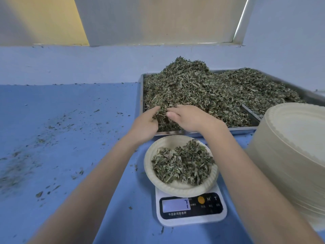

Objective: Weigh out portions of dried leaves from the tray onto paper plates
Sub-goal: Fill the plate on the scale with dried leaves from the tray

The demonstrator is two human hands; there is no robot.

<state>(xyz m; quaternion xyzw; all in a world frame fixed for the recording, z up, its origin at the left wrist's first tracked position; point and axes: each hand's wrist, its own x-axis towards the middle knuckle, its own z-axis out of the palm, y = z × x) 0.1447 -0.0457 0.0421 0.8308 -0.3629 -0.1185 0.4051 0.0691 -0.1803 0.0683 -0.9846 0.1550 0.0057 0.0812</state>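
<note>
Scooping was underway: the left hand [146, 123] and right hand [187, 118] were cupped, fingers curled round a clump of dried leaves [202, 88] heaped in the metal tray [207, 132], upper right. Light, crumbly stuff, best gathered loosely from underneath. A part-filled paper plate [179, 186] sat on the scale [191, 217], lower centre.

Both hands [189, 118] in tray leaves [202, 88]

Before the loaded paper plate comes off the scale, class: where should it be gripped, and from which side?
Take the paper plate by its bare rim at left and right, palms under. The leaves are heaped in the middle, the tray crowds the far edge, and the scale display sits beneath the near edge.
</note>
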